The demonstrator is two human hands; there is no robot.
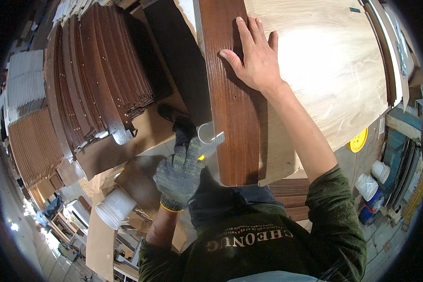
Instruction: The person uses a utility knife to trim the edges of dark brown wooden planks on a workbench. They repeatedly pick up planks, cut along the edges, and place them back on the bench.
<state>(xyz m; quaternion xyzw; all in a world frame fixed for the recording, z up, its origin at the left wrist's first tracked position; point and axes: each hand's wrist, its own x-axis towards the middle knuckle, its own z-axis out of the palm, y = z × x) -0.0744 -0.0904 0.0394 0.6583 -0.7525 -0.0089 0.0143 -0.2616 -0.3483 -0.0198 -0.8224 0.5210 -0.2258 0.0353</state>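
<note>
A dark brown wood-grain board (238, 141), with a small hole and rounded near corners, lies lengthwise before me on a pale wood-grain panel (324, 88). My right hand (257, 60) is bare and palm down, fingers spread, resting across the board's right edge. On the left, my left hand (179, 172) wears a grey knitted glove with a yellow cuff. It grips a small tool (201, 158) that shows a yellow part; the fingers hide most of it. A clear ring-shaped piece (206, 133) and a pale ribbed tab (219, 137) are just beyond, by the board's left edge.
Stacked dark brown boards (102, 70) with small holes stand at left, on brown sheet material (151, 130). Farther left are stacked white strips (26, 77) and brown strips (35, 148). A white bucket (114, 208) is lower left. A yellow lid (357, 141) and white tubs (366, 187) are at right.
</note>
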